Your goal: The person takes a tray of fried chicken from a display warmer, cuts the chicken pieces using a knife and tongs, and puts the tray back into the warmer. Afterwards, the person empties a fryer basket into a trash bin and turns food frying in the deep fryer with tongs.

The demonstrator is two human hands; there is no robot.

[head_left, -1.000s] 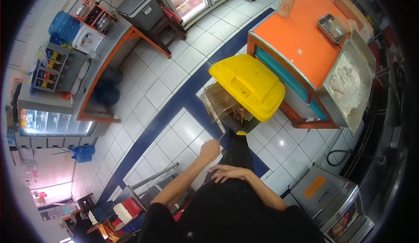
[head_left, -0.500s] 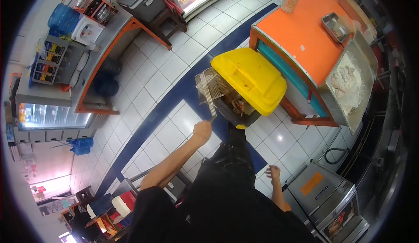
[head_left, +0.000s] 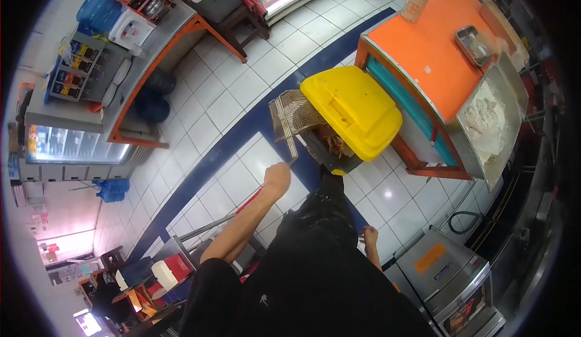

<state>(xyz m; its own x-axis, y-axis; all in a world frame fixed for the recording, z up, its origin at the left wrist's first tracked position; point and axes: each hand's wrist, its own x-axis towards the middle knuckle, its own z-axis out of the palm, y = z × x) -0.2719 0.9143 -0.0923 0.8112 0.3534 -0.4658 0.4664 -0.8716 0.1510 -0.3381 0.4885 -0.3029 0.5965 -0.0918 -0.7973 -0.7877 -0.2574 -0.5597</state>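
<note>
My left hand [head_left: 277,179] is closed around the handle of a wire fryer basket [head_left: 292,114]. The basket is tilted at the opening of a dark bin, on its left side. Above the opening, the bin's yellow lid [head_left: 354,110] is raised at a slant. Food scraps [head_left: 333,143] show inside the bin, below the lid's edge. My right hand [head_left: 369,236] hangs low at my side, holding nothing, its fingers loosely bent and apart. A dark-clad leg reaches to the foot of the bin.
An orange-topped table [head_left: 417,40] stands behind the bin, with a metal tray of flour [head_left: 484,116] at its right end. A steel appliance [head_left: 436,270] is by my right hand. At left is a counter [head_left: 130,65] with a water dispenser. White tiles [head_left: 218,104] cover the floor.
My left hand has shifted slightly down in view, and the basket has tilted a little. My right hand has moved left, closer to my leg. The whole view has shifted slightly.
</note>
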